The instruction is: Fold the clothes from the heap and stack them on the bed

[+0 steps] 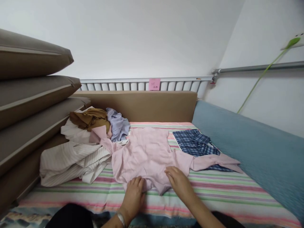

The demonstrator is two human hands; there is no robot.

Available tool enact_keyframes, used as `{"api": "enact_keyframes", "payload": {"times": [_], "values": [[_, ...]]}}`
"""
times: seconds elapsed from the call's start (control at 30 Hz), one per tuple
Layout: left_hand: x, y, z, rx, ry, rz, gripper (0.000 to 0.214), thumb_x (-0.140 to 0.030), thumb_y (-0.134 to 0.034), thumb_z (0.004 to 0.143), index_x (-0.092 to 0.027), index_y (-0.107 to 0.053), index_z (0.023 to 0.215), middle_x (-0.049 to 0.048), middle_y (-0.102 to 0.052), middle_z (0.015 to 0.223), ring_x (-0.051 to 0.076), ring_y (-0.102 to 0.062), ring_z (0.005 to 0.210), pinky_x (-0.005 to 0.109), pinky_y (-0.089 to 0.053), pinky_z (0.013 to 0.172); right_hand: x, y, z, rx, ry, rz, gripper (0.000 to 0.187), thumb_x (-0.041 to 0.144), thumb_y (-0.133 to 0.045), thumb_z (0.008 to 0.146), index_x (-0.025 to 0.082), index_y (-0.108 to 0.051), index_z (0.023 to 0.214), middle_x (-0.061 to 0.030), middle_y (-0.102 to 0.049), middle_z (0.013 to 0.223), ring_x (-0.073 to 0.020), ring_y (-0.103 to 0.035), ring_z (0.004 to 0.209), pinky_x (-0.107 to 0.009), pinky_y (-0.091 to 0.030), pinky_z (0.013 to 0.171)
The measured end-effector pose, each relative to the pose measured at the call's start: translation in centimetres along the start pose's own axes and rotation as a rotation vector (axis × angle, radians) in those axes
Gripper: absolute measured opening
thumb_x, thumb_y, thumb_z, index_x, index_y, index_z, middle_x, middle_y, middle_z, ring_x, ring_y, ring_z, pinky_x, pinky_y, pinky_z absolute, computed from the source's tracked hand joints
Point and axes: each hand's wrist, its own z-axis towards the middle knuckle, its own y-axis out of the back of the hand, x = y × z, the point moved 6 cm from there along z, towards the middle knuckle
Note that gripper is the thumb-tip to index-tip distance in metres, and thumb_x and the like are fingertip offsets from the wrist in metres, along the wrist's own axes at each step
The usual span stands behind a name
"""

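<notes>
A pale pink ribbed long-sleeved top (144, 152) lies spread on the striped sheet, its sleeves stretched out to both sides. My left hand (135, 193) is at its near edge, with bent fingers closed over the rumpled fabric; the thumb is mostly hidden. Toward the near right of the top, my right hand (177, 181) rests with extended fingers touching the cloth. The top's right sleeve crosses part of a folded blue plaid garment (193, 141). Its left sleeve reaches a heap of clothes.
Left of the top are a striped white garment (73, 161), a brown garment (92, 118) and a light blue garment (117, 123). Stacked brown cushions (35, 91) rise at the left. A brown padded board (147, 106) closes the back; a blue padded side (247, 142) borders the right.
</notes>
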Motion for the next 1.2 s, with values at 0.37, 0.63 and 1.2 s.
{"api": "enact_keyframes", "payload": {"times": [0.37, 0.63, 1.2], "values": [[-1.5, -0.6, 3.0, 0.076, -0.007, 0.216, 0.043, -0.007, -0.036, 0.080, -0.013, -0.058, 0.116, 0.0145, -0.057, 0.122, 0.029, -0.052, 0.107, 0.046, -0.039, 0.092, -4.8, -2.2, -2.7, 0.075, -0.125, -0.133, 0.041, 0.004, -0.040, 0.070, 0.020, -0.067, 0.097, -0.0088, -0.061, 0.118, -0.0236, -0.049, 0.117, -0.042, -0.036, 0.100], [0.8, 4.5, 1.0, -0.063, -0.180, -0.218, 0.037, -0.018, -0.045, 0.082, -0.027, -0.062, 0.114, 0.0074, -0.056, 0.125, 0.022, -0.049, 0.116, 0.041, -0.039, 0.100, -6.7, 0.6, -1.2, 0.119, -0.150, -0.008, 0.036, 0.011, -0.042, 0.073, 0.018, -0.065, 0.100, -0.0096, -0.064, 0.109, -0.0206, -0.057, 0.104, -0.036, -0.043, 0.094], [7.0, 7.1, 1.1, -0.277, 0.196, -0.386, 0.041, -0.037, -0.057, 0.076, -0.017, -0.061, 0.112, 0.0116, -0.060, 0.120, 0.024, -0.052, 0.114, 0.039, -0.038, 0.101, -2.0, -4.9, -4.1, 0.237, 0.179, -0.180, 0.030, 0.012, -0.046, 0.077, 0.028, -0.065, 0.095, -0.0012, -0.060, 0.123, -0.0238, -0.047, 0.121, -0.051, -0.030, 0.104]]}}
